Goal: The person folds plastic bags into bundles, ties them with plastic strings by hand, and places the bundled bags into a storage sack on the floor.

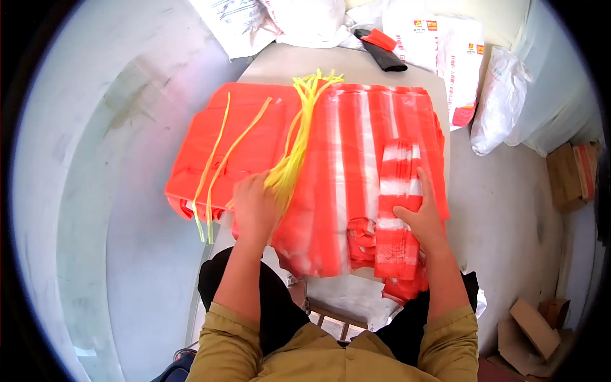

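My left hand [256,205] is closed at the lower end of a bunch of yellow strips [296,153], which lies across red plastic bags. Two loose yellow strips [219,162] rest on the folded red stack [245,127] to the left. My right hand [424,213] has its thumb and fingers spread around a folded red-and-white striped bundle [398,204], touching its right side. Under that bundle a wide pile of striped bags [353,127] covers the right part of the table. A crumpled red-and-white piece [361,240] lies just left of the bundle.
Printed white sacks [417,38] and a dark roll with a red piece [385,54] are at the table's far edge [280,62]. A white plastic bag [501,99] stands at the right. Cardboard boxes [566,175] and opened cardboard [528,337] lie farther right.
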`<act>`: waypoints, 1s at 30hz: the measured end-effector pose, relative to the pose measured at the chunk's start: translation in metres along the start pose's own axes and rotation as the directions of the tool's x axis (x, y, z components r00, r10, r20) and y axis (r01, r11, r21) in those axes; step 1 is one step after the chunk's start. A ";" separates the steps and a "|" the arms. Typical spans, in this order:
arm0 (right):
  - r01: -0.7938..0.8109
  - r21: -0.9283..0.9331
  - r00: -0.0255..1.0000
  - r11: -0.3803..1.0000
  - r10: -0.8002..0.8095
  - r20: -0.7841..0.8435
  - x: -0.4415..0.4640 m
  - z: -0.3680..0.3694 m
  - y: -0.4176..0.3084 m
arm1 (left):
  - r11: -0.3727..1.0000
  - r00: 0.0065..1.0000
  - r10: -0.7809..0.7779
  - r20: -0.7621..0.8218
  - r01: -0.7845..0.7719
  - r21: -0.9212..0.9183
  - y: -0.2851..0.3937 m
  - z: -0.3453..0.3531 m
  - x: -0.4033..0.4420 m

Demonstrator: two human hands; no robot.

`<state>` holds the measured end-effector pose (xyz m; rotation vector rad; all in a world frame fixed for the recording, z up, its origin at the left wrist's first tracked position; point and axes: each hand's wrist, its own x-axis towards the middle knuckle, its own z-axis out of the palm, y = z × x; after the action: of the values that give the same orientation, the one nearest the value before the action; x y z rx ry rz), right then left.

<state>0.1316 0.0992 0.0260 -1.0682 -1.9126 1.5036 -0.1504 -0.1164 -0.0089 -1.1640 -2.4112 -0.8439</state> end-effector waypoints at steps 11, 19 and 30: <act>-0.066 0.153 0.998 0.986 0.065 0.012 -0.004 0.000 -0.001 | 0.956 0.978 -0.202 0.050 0.186 0.227 -0.058 -0.004 -0.005; -0.084 0.316 0.996 0.945 0.085 0.009 -0.004 -0.005 0.001 | 0.959 0.955 -0.281 -0.091 0.283 0.006 -0.054 -0.026 0.000; -0.176 0.612 0.981 0.771 0.185 0.048 -0.002 -0.005 0.001 | 0.270 0.454 -0.170 0.874 0.875 -0.402 0.089 -0.026 -0.012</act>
<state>0.1371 0.1009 0.0266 -0.9551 -1.1661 2.0224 -0.0710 -0.0962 0.0370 -0.7958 -3.2365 -2.5366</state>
